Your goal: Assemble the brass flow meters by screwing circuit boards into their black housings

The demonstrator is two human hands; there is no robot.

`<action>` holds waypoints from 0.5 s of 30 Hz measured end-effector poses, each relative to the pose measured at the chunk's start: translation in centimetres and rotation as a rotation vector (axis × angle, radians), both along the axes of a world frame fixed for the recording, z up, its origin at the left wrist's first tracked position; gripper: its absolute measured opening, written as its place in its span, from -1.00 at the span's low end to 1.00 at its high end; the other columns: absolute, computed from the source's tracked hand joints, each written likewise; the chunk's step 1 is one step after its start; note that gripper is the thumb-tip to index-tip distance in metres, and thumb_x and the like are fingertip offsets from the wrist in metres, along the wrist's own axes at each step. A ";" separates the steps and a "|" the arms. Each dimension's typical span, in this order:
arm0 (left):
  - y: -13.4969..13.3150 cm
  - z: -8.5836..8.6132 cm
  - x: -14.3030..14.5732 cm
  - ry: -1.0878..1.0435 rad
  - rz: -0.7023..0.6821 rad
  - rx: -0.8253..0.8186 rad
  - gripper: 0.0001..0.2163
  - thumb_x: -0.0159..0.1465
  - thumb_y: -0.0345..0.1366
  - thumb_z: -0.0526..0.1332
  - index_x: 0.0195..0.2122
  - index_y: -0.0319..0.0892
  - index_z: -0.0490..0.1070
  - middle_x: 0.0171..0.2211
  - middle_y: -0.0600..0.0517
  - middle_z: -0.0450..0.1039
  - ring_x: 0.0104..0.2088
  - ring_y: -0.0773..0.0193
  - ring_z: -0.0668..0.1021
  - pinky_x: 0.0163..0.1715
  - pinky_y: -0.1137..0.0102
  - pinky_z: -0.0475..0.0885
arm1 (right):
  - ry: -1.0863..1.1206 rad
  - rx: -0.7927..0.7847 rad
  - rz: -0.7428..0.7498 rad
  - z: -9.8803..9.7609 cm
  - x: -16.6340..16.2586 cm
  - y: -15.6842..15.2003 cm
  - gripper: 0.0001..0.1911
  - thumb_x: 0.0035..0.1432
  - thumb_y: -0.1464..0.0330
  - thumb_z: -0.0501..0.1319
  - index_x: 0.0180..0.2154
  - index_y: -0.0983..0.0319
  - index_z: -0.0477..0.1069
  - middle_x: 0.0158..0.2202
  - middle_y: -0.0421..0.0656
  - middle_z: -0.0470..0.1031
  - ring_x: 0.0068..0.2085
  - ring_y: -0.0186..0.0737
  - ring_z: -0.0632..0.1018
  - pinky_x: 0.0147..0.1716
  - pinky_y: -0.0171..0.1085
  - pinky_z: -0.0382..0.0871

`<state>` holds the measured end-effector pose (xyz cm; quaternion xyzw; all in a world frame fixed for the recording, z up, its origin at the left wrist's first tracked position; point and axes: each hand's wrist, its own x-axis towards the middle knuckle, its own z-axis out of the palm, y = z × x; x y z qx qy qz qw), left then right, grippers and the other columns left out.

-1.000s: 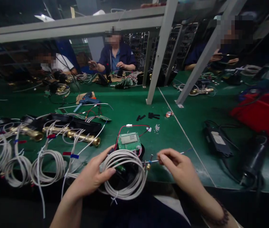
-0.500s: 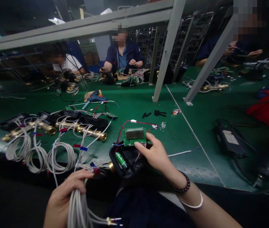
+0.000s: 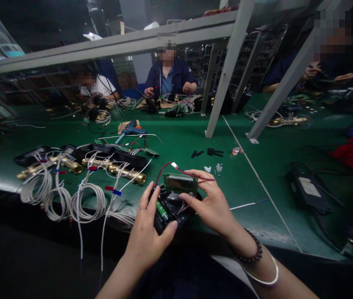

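My left hand (image 3: pixel 149 222) is wrapped round the left side of a black plastic housing (image 3: pixel 179 214), thumb on its front edge. A green battery (image 3: pixel 163 211) lies inside that housing. Between the thumb and fingers of my right hand (image 3: pixel 212 203) is a green circuit board with a display (image 3: pixel 181 182), tilted up above the housing. Red and black wires with a white connector (image 3: pixel 174 165) loop up behind the board. Wires under the board run down into the housing, partly hidden by my right hand.
Brass pipe fittings (image 3: pixel 129 172) with black housings and coiled grey cables (image 3: pixel 89 203) lie on the left. Behind them is a blue glue gun (image 3: pixel 134 128). Small black strips (image 3: pixel 215 152) and tiny pins (image 3: pixel 218 168) lie beyond my hands. A black power adapter (image 3: pixel 309 189) sits right. Co-workers sit across the bench.
My left hand has let go of the bundle of grey cables and moved up and right onto the housing. My right hand has tipped the circuit board more upright.
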<state>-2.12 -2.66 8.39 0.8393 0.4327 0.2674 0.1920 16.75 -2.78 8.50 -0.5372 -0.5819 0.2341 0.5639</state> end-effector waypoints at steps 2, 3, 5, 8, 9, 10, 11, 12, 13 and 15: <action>0.3 -0.6 0.6 -0.015 0.013 -0.002 -0.29 0.22 -0.26 0.13 0.32 -0.16 -0.24 0.31 -0.23 -0.11 0.29 -0.02 0.07 0.19 0.06 0.19 | 0.110 0.027 0.127 1.0 0.0 -0.1 -0.89 0.03 0.30 0.35 -0.36 0.18 0.50 -0.21 -0.12 0.51 -0.13 -0.14 0.48 -0.09 -0.16 0.36; 0.6 -0.8 0.6 -0.026 0.011 -0.005 -0.25 0.21 -0.28 0.12 0.33 -0.16 -0.32 0.31 -0.23 -0.14 0.30 -0.02 0.04 0.20 0.05 0.17 | 0.177 0.042 0.191 1.5 0.0 -0.1 -0.90 0.04 0.31 0.35 -0.38 0.19 0.50 -0.25 -0.14 0.51 -0.19 -0.19 0.49 -0.14 -0.21 0.38; 1.3 -1.1 0.5 -0.048 -0.009 -0.022 -0.21 0.21 -0.26 0.12 0.33 -0.18 -0.41 0.33 -0.24 -0.22 0.31 -0.03 -0.02 0.22 0.04 0.12 | 0.332 0.052 0.284 2.4 -0.2 0.1 -0.89 0.02 0.32 0.37 -0.39 0.20 0.50 -0.31 -0.17 0.50 -0.25 -0.26 0.50 -0.22 -0.29 0.39; 2.4 -1.1 0.5 -0.058 -0.087 -0.104 -0.25 0.24 -0.16 0.08 0.33 -0.23 -0.36 0.34 -0.24 -0.29 0.32 -0.04 -0.06 0.24 0.03 0.07 | 0.612 -0.004 0.397 3.1 -0.6 0.6 -0.85 -0.03 0.32 0.41 -0.36 0.19 0.51 -0.34 -0.22 0.47 -0.35 -0.34 0.49 -0.35 -0.37 0.39; 2.7 -1.1 0.6 -0.057 -0.107 -0.133 -0.26 0.25 -0.13 0.07 0.32 -0.24 -0.33 0.34 -0.25 -0.29 0.32 -0.04 -0.06 0.24 0.04 0.07 | 0.683 -0.025 0.437 3.2 -0.7 0.8 -0.83 -0.04 0.33 0.42 -0.35 0.18 0.52 -0.35 -0.24 0.46 -0.38 -0.38 0.47 -0.37 -0.39 0.39; 3.0 -0.9 0.7 -0.056 -0.111 -0.154 -0.27 0.25 -0.10 0.06 0.32 -0.26 -0.31 0.34 -0.26 -0.29 0.32 -0.04 -0.07 0.24 0.04 0.06 | 0.734 -0.036 0.466 3.3 -0.8 0.8 -0.82 -0.06 0.34 0.43 -0.34 0.17 0.52 -0.36 -0.27 0.46 -0.41 -0.41 0.46 -0.38 -0.41 0.38; 3.1 -0.8 0.8 -0.055 -0.106 -0.163 -0.26 0.24 -0.09 0.07 0.32 -0.26 -0.29 0.34 -0.27 -0.29 0.32 -0.03 -0.06 0.24 0.05 0.07 | 0.765 -0.035 0.481 3.4 -0.9 0.8 -0.81 -0.07 0.36 0.43 -0.34 0.15 0.52 -0.36 -0.28 0.45 -0.41 -0.43 0.46 -0.38 -0.43 0.38; 3.3 -0.7 0.9 -0.056 -0.090 -0.159 -0.26 0.23 -0.10 0.09 0.31 -0.26 -0.28 0.33 -0.28 -0.27 0.32 -0.02 -0.05 0.24 0.06 0.08 | 0.778 -0.021 0.482 3.5 -1.0 0.8 -0.81 -0.07 0.39 0.43 -0.34 0.15 0.53 -0.36 -0.29 0.46 -0.40 -0.44 0.46 -0.37 -0.45 0.38; 3.3 -0.5 1.0 -0.056 -0.070 -0.146 -0.25 0.21 -0.11 0.12 0.31 -0.25 -0.27 0.33 -0.28 -0.24 0.31 -0.02 -0.02 0.24 0.07 0.09 | 0.778 0.003 0.473 3.6 -1.1 0.8 -0.81 -0.07 0.41 0.43 -0.34 0.14 0.53 -0.35 -0.29 0.46 -0.37 -0.44 0.47 -0.35 -0.46 0.38; 3.3 -0.3 1.2 -0.050 -0.026 -0.092 -0.25 0.17 -0.15 0.17 0.29 -0.22 -0.20 0.30 -0.27 -0.13 0.30 -0.02 0.04 0.23 0.07 0.14 | 0.743 0.062 0.432 3.8 -1.1 0.8 -0.83 -0.07 0.46 0.41 -0.37 0.16 0.53 -0.33 -0.27 0.47 -0.30 -0.41 0.48 -0.29 -0.46 0.38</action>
